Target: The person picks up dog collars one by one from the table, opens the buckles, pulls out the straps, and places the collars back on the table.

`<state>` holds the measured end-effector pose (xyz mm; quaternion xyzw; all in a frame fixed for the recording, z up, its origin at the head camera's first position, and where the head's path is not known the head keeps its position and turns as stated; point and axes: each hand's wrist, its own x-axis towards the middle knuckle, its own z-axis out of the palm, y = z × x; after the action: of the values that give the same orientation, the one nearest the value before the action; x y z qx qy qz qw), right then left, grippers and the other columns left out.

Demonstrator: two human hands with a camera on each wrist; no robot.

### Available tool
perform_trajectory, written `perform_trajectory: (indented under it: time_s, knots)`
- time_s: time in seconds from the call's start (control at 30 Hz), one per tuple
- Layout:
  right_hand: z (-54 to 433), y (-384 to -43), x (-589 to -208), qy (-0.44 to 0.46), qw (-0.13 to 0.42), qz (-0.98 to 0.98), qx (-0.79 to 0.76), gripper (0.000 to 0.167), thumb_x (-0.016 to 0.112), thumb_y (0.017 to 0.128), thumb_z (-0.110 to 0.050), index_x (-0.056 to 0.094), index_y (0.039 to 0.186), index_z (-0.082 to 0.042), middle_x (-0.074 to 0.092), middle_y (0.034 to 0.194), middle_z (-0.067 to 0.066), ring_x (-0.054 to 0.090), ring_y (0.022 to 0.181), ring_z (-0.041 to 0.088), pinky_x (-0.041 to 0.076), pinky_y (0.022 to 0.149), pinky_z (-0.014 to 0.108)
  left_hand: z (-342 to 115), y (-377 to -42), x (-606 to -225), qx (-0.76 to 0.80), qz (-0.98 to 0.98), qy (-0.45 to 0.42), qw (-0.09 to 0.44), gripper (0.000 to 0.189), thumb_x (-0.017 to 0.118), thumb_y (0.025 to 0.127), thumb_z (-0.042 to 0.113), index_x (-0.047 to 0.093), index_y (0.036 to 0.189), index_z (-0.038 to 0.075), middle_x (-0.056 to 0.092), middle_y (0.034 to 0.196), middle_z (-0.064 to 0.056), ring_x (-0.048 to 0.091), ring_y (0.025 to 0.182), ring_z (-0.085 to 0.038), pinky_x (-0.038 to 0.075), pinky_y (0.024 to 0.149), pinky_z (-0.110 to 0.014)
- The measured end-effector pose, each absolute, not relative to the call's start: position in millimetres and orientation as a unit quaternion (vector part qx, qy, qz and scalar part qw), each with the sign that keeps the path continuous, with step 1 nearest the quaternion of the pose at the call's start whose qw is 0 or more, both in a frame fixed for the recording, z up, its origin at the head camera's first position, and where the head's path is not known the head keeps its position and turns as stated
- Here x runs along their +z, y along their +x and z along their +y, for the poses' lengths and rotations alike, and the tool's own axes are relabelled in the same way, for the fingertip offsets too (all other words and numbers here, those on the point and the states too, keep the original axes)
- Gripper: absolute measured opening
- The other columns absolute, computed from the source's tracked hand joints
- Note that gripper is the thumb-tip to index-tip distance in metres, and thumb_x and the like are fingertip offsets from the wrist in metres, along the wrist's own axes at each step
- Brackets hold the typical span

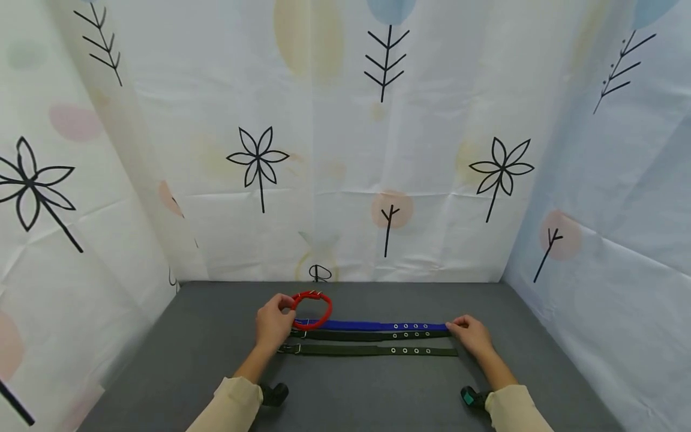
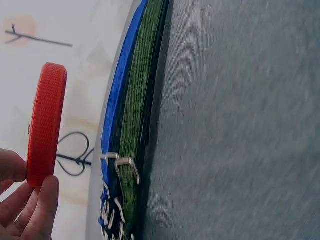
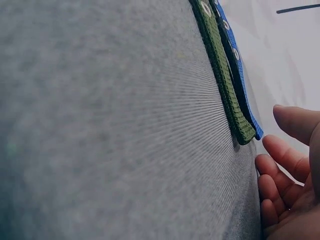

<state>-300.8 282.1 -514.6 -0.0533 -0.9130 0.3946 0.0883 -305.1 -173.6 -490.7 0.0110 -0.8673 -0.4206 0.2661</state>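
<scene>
My left hand (image 1: 273,323) pinches a red webbing collar (image 2: 46,120), closed into a loop, between thumb and fingers. In the left wrist view the loop is held up, apart from the straps. Three more collars lie stretched out side by side: a blue collar (image 1: 367,326) farthest away, a dark collar (image 1: 356,336) in the middle and a green collar (image 1: 351,351) nearest. Their metal buckles are at the left, their eyelets toward the right. Beside the blue collar's right tip is my right hand (image 1: 472,336), its thumb and forefinger apart with nothing between them.
The collars lie on a grey tabletop (image 1: 372,390). White patterned cloth (image 1: 335,234) stands behind the table and along both sides. A dark device (image 1: 275,394) is at the left wrist, another dark device (image 1: 472,397) at the right.
</scene>
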Motion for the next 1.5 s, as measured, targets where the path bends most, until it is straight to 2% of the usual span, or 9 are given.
perform_trajectory:
  time_s: [0.07, 0.23, 0.37, 0.5, 0.63, 0.83, 0.9, 1.2, 1.5]
  knots:
    - [283.1, -300.0, -514.2, -0.052, 0.086, -0.907, 0.409, 0.028, 0.066, 0.092, -0.022, 0.062, 0.098, 0.005, 0.063, 0.093, 0.014, 0.056, 0.085, 0.029, 0.043, 0.071, 0.038, -170.2, -303.2, -489.7, -0.426, -0.866, 0.000, 0.264, 0.015, 0.071, 0.076, 0.002, 0.069, 0.089, 0.010, 0.070, 0.087, -0.005, 0.066, 0.083, -0.029, 0.050, 0.069, -0.043]
    - [284.3, -295.8, -509.3, -0.059, 0.083, -0.890, 0.445, 0.030, 0.064, 0.093, -0.020, 0.061, 0.103, 0.008, 0.063, 0.098, 0.017, 0.056, 0.090, 0.031, 0.042, 0.072, 0.036, -158.6, -297.2, -487.8, -0.430, -0.865, -0.022, 0.259, 0.015, 0.072, 0.078, 0.002, 0.069, 0.089, 0.012, 0.069, 0.084, -0.002, 0.062, 0.072, -0.019, 0.049, 0.062, -0.035]
    - [281.9, -287.9, -502.2, -0.067, 0.075, -0.876, 0.472, 0.032, 0.062, 0.096, -0.021, 0.060, 0.108, 0.008, 0.061, 0.106, 0.021, 0.054, 0.097, 0.034, 0.042, 0.078, 0.041, -146.2, -289.3, -486.4, -0.440, -0.864, -0.032, 0.242, 0.015, 0.074, 0.078, 0.003, 0.069, 0.088, 0.013, 0.067, 0.083, -0.001, 0.056, 0.064, -0.012, 0.047, 0.057, -0.031]
    - [272.5, -281.0, -489.1, -0.067, 0.062, -0.863, 0.497, 0.037, 0.060, 0.097, -0.026, 0.059, 0.114, 0.007, 0.059, 0.114, 0.022, 0.052, 0.104, 0.036, 0.041, 0.085, 0.049, -135.3, -282.0, -484.7, -0.459, -0.858, -0.045, 0.228, 0.016, 0.074, 0.078, 0.001, 0.068, 0.089, 0.012, 0.068, 0.084, -0.001, 0.055, 0.063, -0.011, 0.046, 0.054, -0.028]
    - [257.4, -277.5, -476.3, -0.060, 0.059, -0.849, 0.522, 0.042, 0.061, 0.097, -0.029, 0.057, 0.117, 0.007, 0.057, 0.117, 0.022, 0.052, 0.108, 0.037, 0.043, 0.089, 0.051, -126.6, -276.6, -482.9, -0.468, -0.851, -0.056, 0.232, 0.017, 0.075, 0.078, 0.001, 0.068, 0.088, 0.013, 0.068, 0.082, 0.000, 0.054, 0.062, -0.011, 0.045, 0.053, -0.026]
    - [236.8, -273.9, -471.3, -0.069, 0.055, -0.821, 0.564, 0.037, 0.061, 0.097, -0.025, 0.057, 0.116, 0.007, 0.059, 0.115, 0.020, 0.054, 0.108, 0.035, 0.049, 0.086, 0.043, -116.7, -269.4, -483.3, -0.473, -0.847, -0.071, 0.231, 0.018, 0.075, 0.077, 0.000, 0.068, 0.087, 0.013, 0.062, 0.071, 0.005, 0.051, 0.057, -0.009, 0.044, 0.050, -0.026]
    - [229.4, -272.3, -471.3, -0.064, 0.052, -0.812, 0.577, 0.035, 0.061, 0.096, -0.023, 0.057, 0.115, 0.007, 0.059, 0.114, 0.020, 0.054, 0.107, 0.036, 0.050, 0.084, 0.041, -114.0, -268.0, -483.6, -0.474, -0.847, -0.076, 0.230, 0.019, 0.075, 0.077, -0.001, 0.068, 0.087, 0.013, 0.059, 0.069, 0.005, 0.051, 0.057, -0.009, 0.044, 0.053, -0.026]
    - [191.4, -261.6, -470.1, -0.032, 0.033, -0.769, 0.638, 0.025, 0.062, 0.095, -0.011, 0.058, 0.112, 0.008, 0.061, 0.108, 0.021, 0.059, 0.099, 0.035, 0.050, 0.083, 0.046, -103.2, -262.7, -488.8, -0.466, -0.849, -0.092, 0.230, 0.020, 0.076, 0.076, -0.001, 0.067, 0.086, 0.014, 0.056, 0.067, 0.007, 0.049, 0.058, -0.007, 0.042, 0.051, -0.024]
    - [155.4, -253.4, -479.4, 0.007, 0.002, -0.743, 0.669, 0.024, 0.064, 0.095, -0.014, 0.059, 0.110, 0.005, 0.063, 0.105, 0.021, 0.064, 0.095, 0.037, 0.051, 0.079, 0.045, -96.4, -258.7, -495.8, -0.461, -0.851, -0.095, 0.231, 0.021, 0.076, 0.076, 0.000, 0.067, 0.086, 0.016, 0.054, 0.067, 0.008, 0.048, 0.057, -0.006, 0.042, 0.050, -0.024]
